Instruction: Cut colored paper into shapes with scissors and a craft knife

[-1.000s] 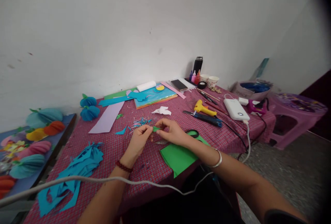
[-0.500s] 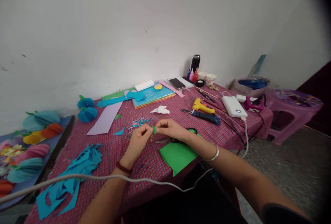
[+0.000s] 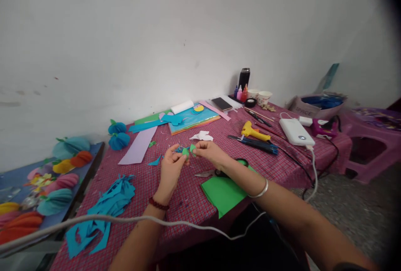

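Observation:
My left hand (image 3: pixel 171 170) pinches a small green paper leaf (image 3: pixel 185 152) between thumb and finger. Close beside it, my right hand (image 3: pixel 209 153) pinches a second small green paper piece (image 3: pixel 192 148). A narrow gap separates the two pieces. Under my right forearm lies a green paper sheet (image 3: pixel 223 193), with scissors (image 3: pixel 206 173) partly hidden by the arm. Blue paper shreds (image 3: pixel 180 149) are behind my fingers, and a crumpled white tissue (image 3: pixel 202 136) sits just beyond my right hand.
A white cable (image 3: pixel 138 219) crosses low in front of my forearms. Blue paper scraps (image 3: pixel 112 198) lie at left. To the right are a yellow glue gun (image 3: pixel 250 131), a blue cutter (image 3: pixel 258 144) and a white power bank (image 3: pixel 296 132). Blue paper pumpkins (image 3: pixel 119 140) stand at the far left corner.
My hands, which met at one green spot, are now slightly apart, each with its own green piece. The whole view has shifted, so the table appears farther right.

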Demonstrator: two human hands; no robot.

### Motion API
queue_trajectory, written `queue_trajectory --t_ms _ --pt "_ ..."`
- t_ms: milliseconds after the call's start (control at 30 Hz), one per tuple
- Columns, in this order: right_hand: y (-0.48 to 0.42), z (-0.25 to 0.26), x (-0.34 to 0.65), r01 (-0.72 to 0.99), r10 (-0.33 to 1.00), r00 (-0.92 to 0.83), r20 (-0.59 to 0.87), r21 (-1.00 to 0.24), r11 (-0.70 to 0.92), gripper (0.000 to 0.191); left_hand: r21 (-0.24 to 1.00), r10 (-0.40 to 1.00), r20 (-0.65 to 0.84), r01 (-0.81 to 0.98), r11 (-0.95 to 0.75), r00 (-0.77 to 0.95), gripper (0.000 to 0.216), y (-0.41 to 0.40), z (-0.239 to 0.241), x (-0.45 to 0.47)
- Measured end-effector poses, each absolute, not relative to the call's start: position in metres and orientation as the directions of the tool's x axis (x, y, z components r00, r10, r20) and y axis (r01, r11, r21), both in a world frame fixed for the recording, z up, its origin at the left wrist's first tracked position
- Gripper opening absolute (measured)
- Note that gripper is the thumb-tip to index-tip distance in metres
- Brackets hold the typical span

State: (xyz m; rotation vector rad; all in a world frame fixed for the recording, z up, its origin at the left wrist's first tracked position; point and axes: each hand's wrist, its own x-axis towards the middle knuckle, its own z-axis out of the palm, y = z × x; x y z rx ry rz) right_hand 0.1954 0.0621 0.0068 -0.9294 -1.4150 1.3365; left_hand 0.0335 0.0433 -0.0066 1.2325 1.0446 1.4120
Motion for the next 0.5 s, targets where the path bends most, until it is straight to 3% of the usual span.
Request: queue_trajectory --t_ms 200,500 --pt "0.054 -0.005 0.18 -0.091 0.961 -0.247 0.123 -0.99 0.104 0.033 0.985 0.988 0.155 -0.067 -0.156 -0.018 0.019 0.043 -0.008 0.034" --pt "0.053 -0.01 0.177 -0.039 0.973 -0.196 0.125 -0.992 0.12 0.029 0.988 0.987 0.152 0.009 -0.153 0.058 0.014 0.041 -0.008 0.033"
